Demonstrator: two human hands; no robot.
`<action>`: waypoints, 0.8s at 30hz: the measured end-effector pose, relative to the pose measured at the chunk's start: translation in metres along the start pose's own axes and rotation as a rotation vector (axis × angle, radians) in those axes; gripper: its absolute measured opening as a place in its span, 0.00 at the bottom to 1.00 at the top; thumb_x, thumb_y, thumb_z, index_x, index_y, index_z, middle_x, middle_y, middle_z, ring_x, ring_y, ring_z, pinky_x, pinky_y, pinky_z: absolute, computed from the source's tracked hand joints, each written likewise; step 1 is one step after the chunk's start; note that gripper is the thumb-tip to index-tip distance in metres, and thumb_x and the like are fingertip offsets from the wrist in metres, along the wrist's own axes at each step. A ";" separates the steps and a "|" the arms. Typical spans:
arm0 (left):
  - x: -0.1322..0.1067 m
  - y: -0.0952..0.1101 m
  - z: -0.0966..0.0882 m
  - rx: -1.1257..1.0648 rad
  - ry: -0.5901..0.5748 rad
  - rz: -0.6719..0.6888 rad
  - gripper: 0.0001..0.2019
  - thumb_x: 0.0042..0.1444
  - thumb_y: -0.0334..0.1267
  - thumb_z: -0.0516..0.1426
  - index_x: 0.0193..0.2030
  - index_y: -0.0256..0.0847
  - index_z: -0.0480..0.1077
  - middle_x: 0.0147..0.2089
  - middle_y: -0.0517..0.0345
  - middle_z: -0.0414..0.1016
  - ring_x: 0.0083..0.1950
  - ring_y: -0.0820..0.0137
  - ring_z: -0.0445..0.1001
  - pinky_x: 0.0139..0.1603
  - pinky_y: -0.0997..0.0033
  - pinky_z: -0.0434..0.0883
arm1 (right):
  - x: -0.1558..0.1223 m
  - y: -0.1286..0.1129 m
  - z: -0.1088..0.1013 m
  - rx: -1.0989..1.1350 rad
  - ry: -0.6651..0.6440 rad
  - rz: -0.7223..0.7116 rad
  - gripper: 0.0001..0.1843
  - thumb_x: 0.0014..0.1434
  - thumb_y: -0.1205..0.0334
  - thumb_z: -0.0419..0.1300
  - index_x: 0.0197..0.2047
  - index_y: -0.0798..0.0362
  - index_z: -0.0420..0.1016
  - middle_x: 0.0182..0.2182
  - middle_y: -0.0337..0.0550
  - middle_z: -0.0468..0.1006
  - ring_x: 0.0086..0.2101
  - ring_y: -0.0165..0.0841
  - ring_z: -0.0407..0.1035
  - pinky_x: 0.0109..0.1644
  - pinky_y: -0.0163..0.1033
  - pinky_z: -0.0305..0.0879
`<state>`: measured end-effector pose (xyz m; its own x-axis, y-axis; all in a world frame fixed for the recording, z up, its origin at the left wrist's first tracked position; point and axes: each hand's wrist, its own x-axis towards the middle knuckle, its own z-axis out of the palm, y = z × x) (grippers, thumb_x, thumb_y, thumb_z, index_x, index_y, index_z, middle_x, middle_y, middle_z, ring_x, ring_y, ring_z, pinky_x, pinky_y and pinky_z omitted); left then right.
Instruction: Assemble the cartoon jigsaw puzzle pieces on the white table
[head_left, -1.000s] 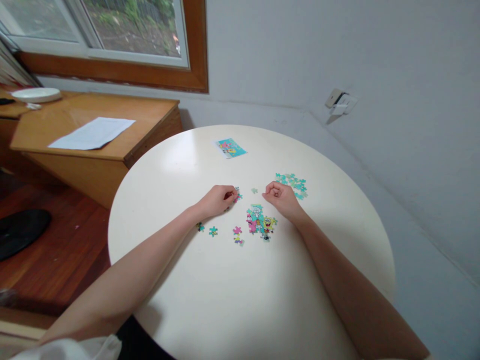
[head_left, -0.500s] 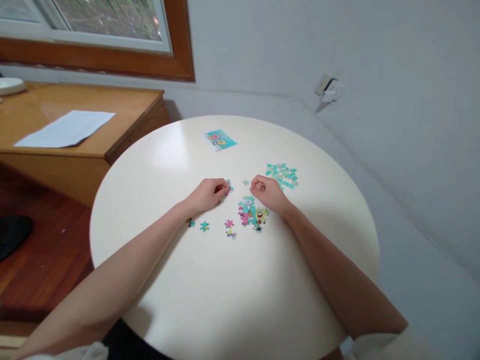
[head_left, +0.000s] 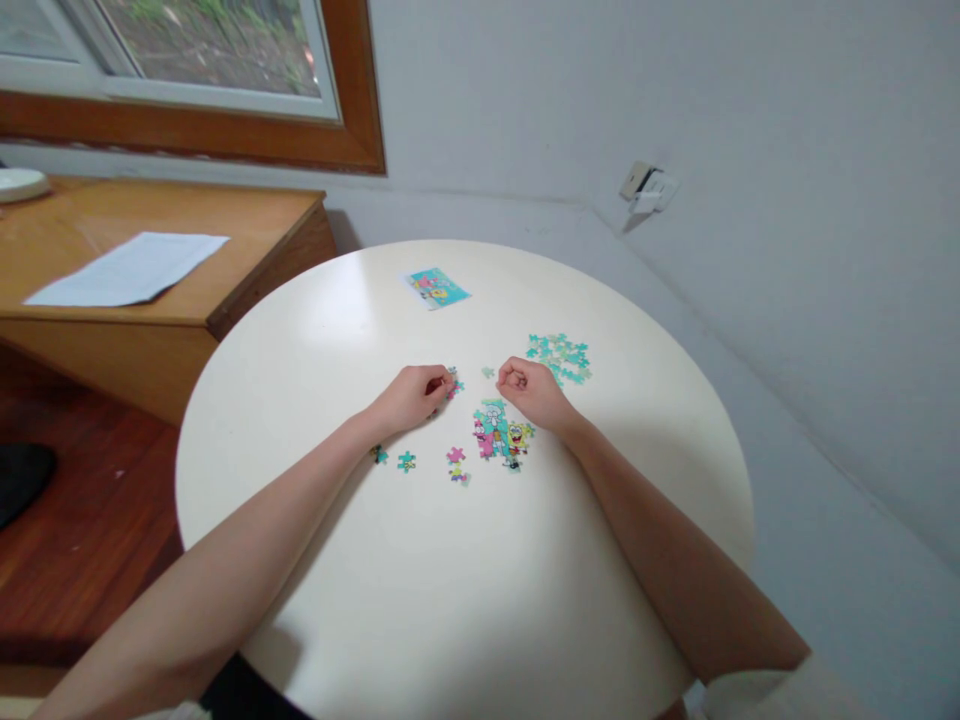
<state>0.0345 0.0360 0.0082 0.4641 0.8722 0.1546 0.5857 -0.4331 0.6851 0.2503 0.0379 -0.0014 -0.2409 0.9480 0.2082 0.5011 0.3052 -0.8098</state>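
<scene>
My left hand [head_left: 414, 396] rests on the round white table with thumb and fingertips pinched together. Its fingertips meet a few pink and teal jigsaw pieces [head_left: 456, 387]; whether one is gripped is hidden. Across from it, my right hand [head_left: 534, 388] is curled closed, and what it holds, if anything, cannot be made out. A single pale green piece [head_left: 488, 372] lies just left of its fingers. Below the right hand is a partly joined jigsaw [head_left: 493, 432] with cartoon figures. Nearer me lie a pink piece [head_left: 456, 455], a yellow-and-pink piece [head_left: 458, 473] and a teal piece [head_left: 406, 461].
Behind my right hand spreads a cluster of teal pieces [head_left: 559, 357]. A picture card [head_left: 437, 288] lies towards the far edge of the white table [head_left: 450, 600]. On the left stands a wooden desk [head_left: 262, 215] with a paper sheet [head_left: 131, 270]. A wall socket [head_left: 637, 180] is at right.
The whole view has shifted slightly, so everything sits a little lower. Both hands keep nearly the same closed poses, and the jigsaw pieces show no clear movement on the table.
</scene>
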 end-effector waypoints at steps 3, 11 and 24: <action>0.000 -0.001 0.000 -0.011 0.000 -0.002 0.11 0.56 0.38 0.49 0.31 0.35 0.70 0.22 0.61 0.67 0.24 0.76 0.61 0.26 0.77 0.58 | 0.000 0.000 0.000 0.009 -0.006 -0.005 0.01 0.46 0.65 0.53 0.25 0.52 0.63 0.13 0.27 0.55 0.17 0.23 0.50 0.25 0.32 0.48; -0.001 0.001 -0.002 -0.005 -0.023 -0.006 0.10 0.56 0.37 0.49 0.30 0.36 0.68 0.21 0.62 0.65 0.23 0.76 0.60 0.27 0.77 0.58 | 0.000 0.001 0.000 0.033 -0.010 -0.008 0.01 0.46 0.65 0.53 0.25 0.52 0.63 0.13 0.27 0.54 0.17 0.24 0.49 0.24 0.32 0.47; 0.000 0.000 -0.001 0.041 0.000 0.021 0.10 0.56 0.35 0.48 0.31 0.36 0.69 0.23 0.61 0.68 0.24 0.76 0.61 0.28 0.77 0.58 | 0.000 0.001 0.000 0.023 -0.006 -0.013 0.01 0.46 0.65 0.53 0.25 0.52 0.63 0.13 0.27 0.54 0.17 0.24 0.50 0.25 0.32 0.47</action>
<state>0.0341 0.0365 0.0089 0.4769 0.8626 0.1685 0.6028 -0.4605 0.6516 0.2511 0.0382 -0.0025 -0.2525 0.9434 0.2152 0.4789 0.3151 -0.8194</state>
